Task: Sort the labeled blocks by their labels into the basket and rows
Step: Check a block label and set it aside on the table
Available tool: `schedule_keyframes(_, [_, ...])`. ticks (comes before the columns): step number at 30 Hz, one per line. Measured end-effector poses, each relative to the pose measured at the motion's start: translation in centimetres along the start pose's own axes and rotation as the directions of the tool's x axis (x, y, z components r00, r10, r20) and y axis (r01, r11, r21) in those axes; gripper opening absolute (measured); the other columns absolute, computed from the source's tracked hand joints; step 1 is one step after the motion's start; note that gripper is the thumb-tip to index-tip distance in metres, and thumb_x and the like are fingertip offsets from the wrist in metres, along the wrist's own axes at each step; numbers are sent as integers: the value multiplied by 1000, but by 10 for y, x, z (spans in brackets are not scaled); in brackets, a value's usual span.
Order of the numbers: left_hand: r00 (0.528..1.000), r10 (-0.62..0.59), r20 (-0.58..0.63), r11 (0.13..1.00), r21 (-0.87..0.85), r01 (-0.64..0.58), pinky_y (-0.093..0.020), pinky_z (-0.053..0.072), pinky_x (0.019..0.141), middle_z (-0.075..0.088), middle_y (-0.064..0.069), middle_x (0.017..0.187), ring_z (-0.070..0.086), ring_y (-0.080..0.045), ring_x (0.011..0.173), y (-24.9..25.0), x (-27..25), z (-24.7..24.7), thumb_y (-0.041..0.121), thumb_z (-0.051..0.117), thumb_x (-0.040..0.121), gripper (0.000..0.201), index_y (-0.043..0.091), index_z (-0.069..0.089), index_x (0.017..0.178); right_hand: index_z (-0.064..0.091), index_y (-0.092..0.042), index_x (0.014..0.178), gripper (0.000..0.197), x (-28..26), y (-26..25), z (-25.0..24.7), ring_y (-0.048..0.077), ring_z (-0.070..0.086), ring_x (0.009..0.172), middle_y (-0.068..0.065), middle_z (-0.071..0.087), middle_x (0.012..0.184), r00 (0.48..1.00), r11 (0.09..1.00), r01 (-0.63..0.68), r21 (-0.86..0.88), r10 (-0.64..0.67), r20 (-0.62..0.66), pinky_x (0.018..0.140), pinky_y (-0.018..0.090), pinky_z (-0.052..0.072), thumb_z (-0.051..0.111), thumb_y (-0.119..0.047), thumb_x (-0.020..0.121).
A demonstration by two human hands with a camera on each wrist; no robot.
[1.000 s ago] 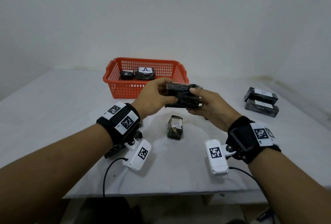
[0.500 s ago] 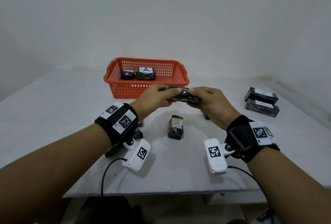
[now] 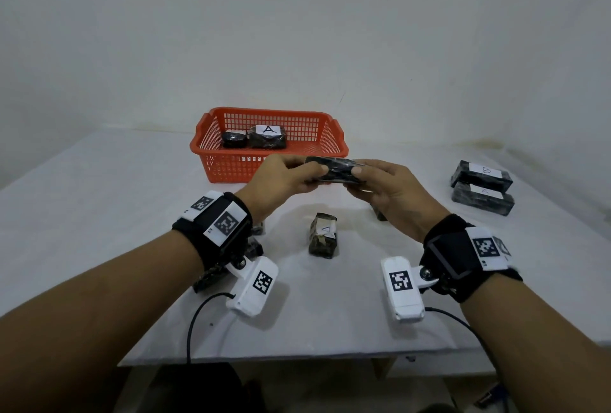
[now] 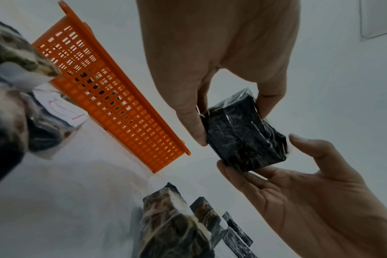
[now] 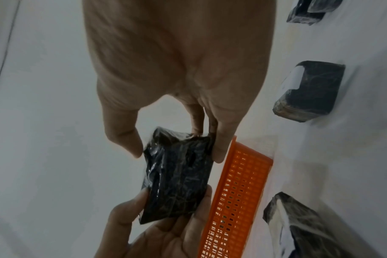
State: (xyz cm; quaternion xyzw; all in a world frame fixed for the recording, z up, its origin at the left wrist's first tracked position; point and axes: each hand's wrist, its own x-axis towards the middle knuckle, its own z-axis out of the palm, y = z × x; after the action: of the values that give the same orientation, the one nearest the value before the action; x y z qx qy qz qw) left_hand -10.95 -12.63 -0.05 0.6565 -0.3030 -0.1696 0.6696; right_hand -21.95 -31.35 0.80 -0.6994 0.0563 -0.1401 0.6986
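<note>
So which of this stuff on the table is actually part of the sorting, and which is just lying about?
Part of the job:
- wrapped block held by left hand and right hand
- orange basket, two blocks inside
- block marked A on the table
- two blocks at the right

Just there:
- wrist cameras and cables
- the wall

Dim, flat light, no clear source; head view greyish w/ soft shadows under the wrist cameras [image 3: 253, 285] on the table [image 3: 99, 214]. Strong wide-angle bend at edges. Wrist views noisy, low contrast; nearest wrapped blocks [image 4: 172, 225] blurred, out of focus. Faint glare on the held block's [image 4: 243, 136] plastic wrap. Slight motion smear, right wrist view.
</note>
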Motion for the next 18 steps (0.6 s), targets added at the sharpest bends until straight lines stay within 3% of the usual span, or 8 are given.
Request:
schedule_keyframes(5, [995, -17, 97, 998, -60, 23, -42, 54, 108, 71, -21, 126, 67, -33, 121, -1, -2, -2, 19, 70, 96, 28, 3, 73, 119, 69, 7, 120, 30, -3, 1, -2, 34, 65, 124, 26, 68, 127, 999, 1000, 30, -1, -30, -44, 107, 37, 53, 59, -16, 102])
schedule_keyframes(7, [994, -25, 102, 997, -70, 32, -43, 52, 110, 70, -21, 127, 68, -33, 121, -1, -2, -1, 20, 70, 95, 30, 3, 72, 120, 69, 4, 118, 32, -1, -1, -2, 33, 67, 119, 23, 70, 122, 999, 1000, 21, 1, -21, -39, 104, 35, 54, 69, -18, 95])
schedule_keyframes(9, [999, -17, 45, 998, -57, 20, -45, 52, 109, 73, -19, 124, 71, -28, 117, -2, -2, -1, 14, 70, 97, 27, 1, 72, 119, 68, 1, 116, 46, 1, -3, -3, 25, 67, 110, 17, 69, 114, 1000, 999, -11, 39, 11, -1, 103, 35, 55, 79, -25, 80])
schedule_keyframes(11, [1000, 0, 7, 1000, -21, 0, -46, 54, 107, 74, -18, 122, 72, -26, 115, -2, -2, -1, 15, 74, 94, 29, 2, 73, 120, 66, 0, 120, 57, 2, -2, 1, 23, 68, 109, 14, 69, 113, 999, 999, -30, 12, 30, 21, 106, 37, 54, 87, -27, 75])
schedule_keyframes(15, [997, -4, 71, 999, -33, 7, -42, 53, 108, 74, -15, 124, 71, -25, 118, 0, -4, 2, 18, 74, 94, 31, 6, 72, 122, 68, 3, 118, 39, 5, 1, 11, 32, 70, 115, 22, 71, 120, 990, 992, 37, -117, -52, -133, 100, 38, 58, 80, -17, 87])
schedule_keyframes(18, [994, -14, 105, 998, -54, 20, -38, 54, 107, 73, -14, 125, 69, -27, 120, -1, -6, 2, 15, 70, 96, 28, 7, 72, 122, 70, 0, 118, 36, 5, 2, 10, 29, 70, 113, 17, 73, 118, 992, 987, 43, -154, -61, -112, 97, 35, 59, 78, -19, 89])
